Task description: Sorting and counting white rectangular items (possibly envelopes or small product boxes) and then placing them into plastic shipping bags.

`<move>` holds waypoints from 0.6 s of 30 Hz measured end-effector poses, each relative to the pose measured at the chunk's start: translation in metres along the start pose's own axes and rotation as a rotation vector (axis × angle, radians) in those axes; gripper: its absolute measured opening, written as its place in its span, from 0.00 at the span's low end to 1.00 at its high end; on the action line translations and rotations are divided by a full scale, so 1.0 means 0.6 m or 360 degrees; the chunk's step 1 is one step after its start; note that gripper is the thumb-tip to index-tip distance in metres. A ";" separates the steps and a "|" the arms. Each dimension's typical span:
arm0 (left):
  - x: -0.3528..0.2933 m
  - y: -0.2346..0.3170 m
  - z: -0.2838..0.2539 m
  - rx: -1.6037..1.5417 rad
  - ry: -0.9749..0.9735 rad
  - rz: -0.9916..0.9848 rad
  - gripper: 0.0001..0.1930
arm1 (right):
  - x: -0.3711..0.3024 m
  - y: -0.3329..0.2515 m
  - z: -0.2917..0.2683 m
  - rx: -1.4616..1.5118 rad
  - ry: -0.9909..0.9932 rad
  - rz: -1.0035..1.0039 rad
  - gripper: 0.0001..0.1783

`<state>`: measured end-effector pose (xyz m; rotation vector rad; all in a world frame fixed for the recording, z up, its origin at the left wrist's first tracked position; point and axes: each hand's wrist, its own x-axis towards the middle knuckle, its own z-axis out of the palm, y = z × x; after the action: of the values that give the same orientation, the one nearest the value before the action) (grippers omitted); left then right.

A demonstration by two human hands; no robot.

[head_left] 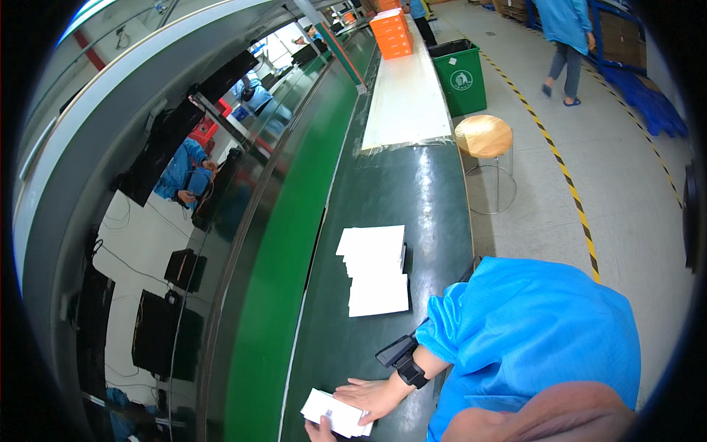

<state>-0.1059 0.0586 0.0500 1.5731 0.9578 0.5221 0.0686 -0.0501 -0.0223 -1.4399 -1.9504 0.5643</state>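
A small, slightly fanned stack of flat white papers (318,403) lies near the bottom edge on the dark green bench; they look like cards or leaflets, and the top one has a small grey mark. My right hand (372,398), with a black device strapped at the wrist, rests flat across its right side, fingers stretched out. My left hand (320,432) comes in from the bottom edge, its thumb on top of the stack and its other fingers mostly hidden. Farther up the bench sits a larger uneven pile of white papers (377,295), well apart from both hands.
A green conveyor belt (276,324) runs along the bench's left side, with black monitors (156,331) beyond. Orange boxes (392,35) stand on a white board (407,103) at the far end. Right of the bench are a wooden stool (484,136), a green bin (458,79) and a walking person (565,44).
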 end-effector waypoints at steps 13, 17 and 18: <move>0.033 -0.052 0.075 -0.0759 0.0345 0.0368 0.19 | 0.039 0.042 -0.011 0.1445 0.0408 -0.0097 0.35; 0.027 -0.058 0.108 -0.0822 0.0301 0.0573 0.19 | 0.024 0.026 -0.020 0.1149 0.0550 0.0200 0.32; 0.021 -0.052 0.113 -0.0794 0.0294 0.0622 0.20 | 0.025 0.027 -0.018 0.1209 0.0541 0.0258 0.30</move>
<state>-0.0560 0.0287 0.0017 1.2662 0.5858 1.1051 0.0844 -0.0309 -0.0219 -1.1019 -1.1626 0.9370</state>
